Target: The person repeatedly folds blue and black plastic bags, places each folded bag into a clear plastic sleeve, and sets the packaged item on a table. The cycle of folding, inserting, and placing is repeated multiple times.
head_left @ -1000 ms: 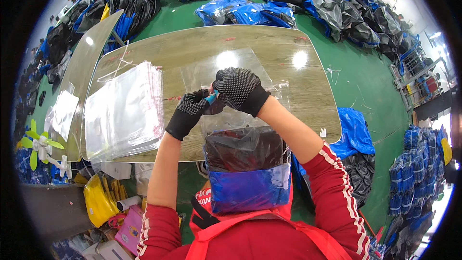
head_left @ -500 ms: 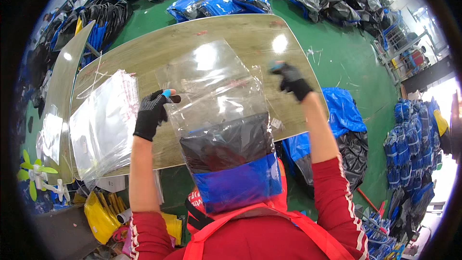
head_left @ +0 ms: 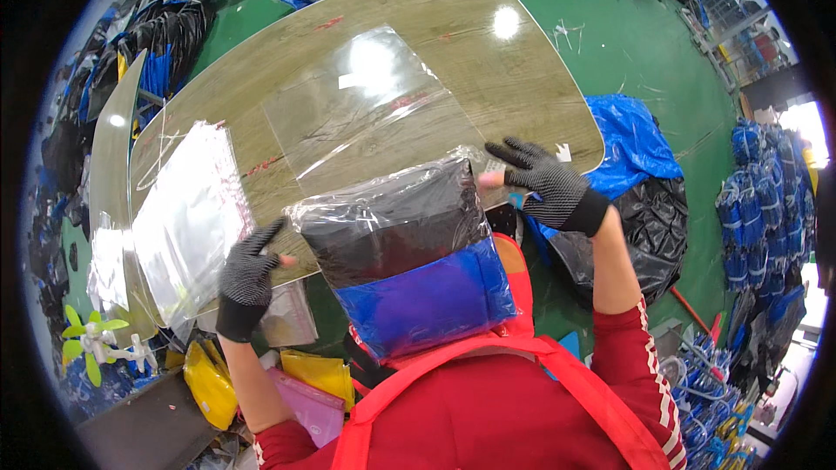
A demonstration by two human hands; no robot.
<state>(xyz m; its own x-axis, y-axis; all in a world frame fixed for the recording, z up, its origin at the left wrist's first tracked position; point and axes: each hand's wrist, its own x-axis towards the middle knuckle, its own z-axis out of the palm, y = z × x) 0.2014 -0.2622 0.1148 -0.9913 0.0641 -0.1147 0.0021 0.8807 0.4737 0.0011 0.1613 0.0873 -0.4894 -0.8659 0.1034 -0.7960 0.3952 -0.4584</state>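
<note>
A folded black-and-blue sheet packed in a clear plastic bag (head_left: 418, 283) lies tilted across the table's near edge, against my body. The bag's upper end is crinkled. My left hand (head_left: 248, 277), in a black dotted glove with bare thumb tip, is beside the bag's left edge, index finger stretched out, holding nothing. My right hand (head_left: 547, 184), gloved alike, has its fingers spread at the bag's upper right corner; its thumb points at the edge, and I cannot tell if it touches. Beyond the package, a flat clear plastic bag (head_left: 370, 109) lies on the table.
A stack of clear bags (head_left: 187, 218) covers the left of the wood-look table (head_left: 522, 87). A blue-and-black bundle (head_left: 640, 191) sits on the floor at the right. Yellow pouches (head_left: 212, 387) and a small green-bladed fan (head_left: 91, 341) are at the lower left.
Both hands have come down toward me, and the left hand is off the clear plastic. The package's loose upper end no longer stretches up over the table. The view has shifted slightly.
</note>
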